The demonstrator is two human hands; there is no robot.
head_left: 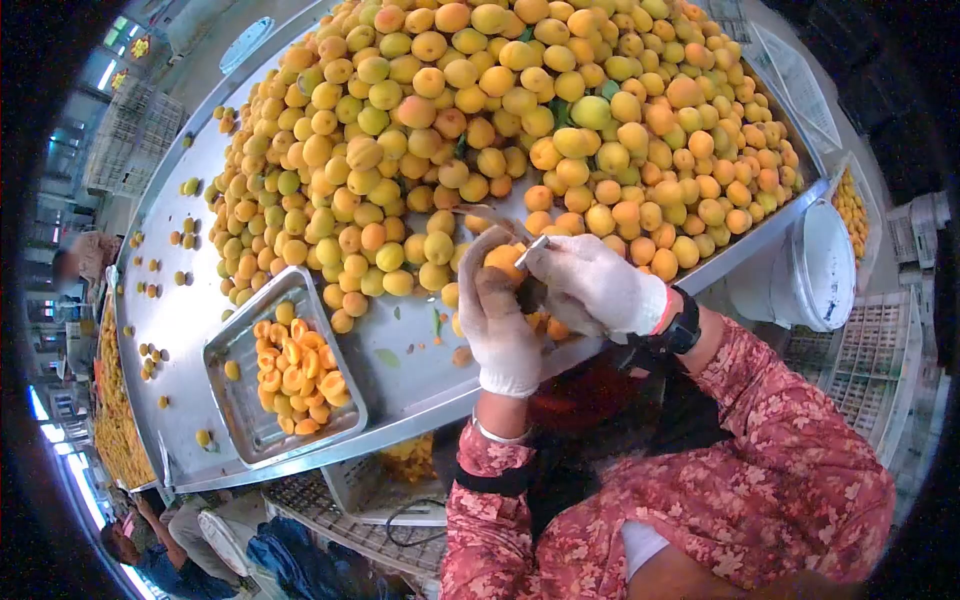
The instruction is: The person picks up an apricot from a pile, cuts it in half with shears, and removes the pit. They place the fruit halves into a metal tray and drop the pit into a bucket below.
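A: Nearest item?
B: Patterned sleeves (760, 470), lower frame; watch (684, 328) on right wrist, bangle (500, 435) on left.

A: Hands?
B: Left hand (497, 320), white glove, closed round an apricot (505, 258), held up over the table edge. Right hand (592, 285), also gloved, closed on a knife (531, 250), thin blade laid against the fruit.

A: Handling of the apricot?
B: Judged light, small, soft-fleshed, easily bruised; skin probably slick once cut. Best cupped round the sides by fingertips, seam left bare for the blade, stone inside likely hard against the edge.

A: Next out?
B: Steel table (180, 330), sloped rim. Tray (240, 400) at left, holding orange halves (295, 375), cut faces up, to one side; rest of tray bare metal. Few leaf scraps and a loose half near the hands.

A: Beyond?
B: Heap of apricots (500, 110), yellow to orange, some green, filling most of the table. Stray fruit scattered along the left side.

A: Surroundings?
B: White bucket (815, 265) beside the right table corner; plastic crates (860, 360) right and below. Another person (150, 555) at lower left, partly seen. More fruit at far left, blurred.
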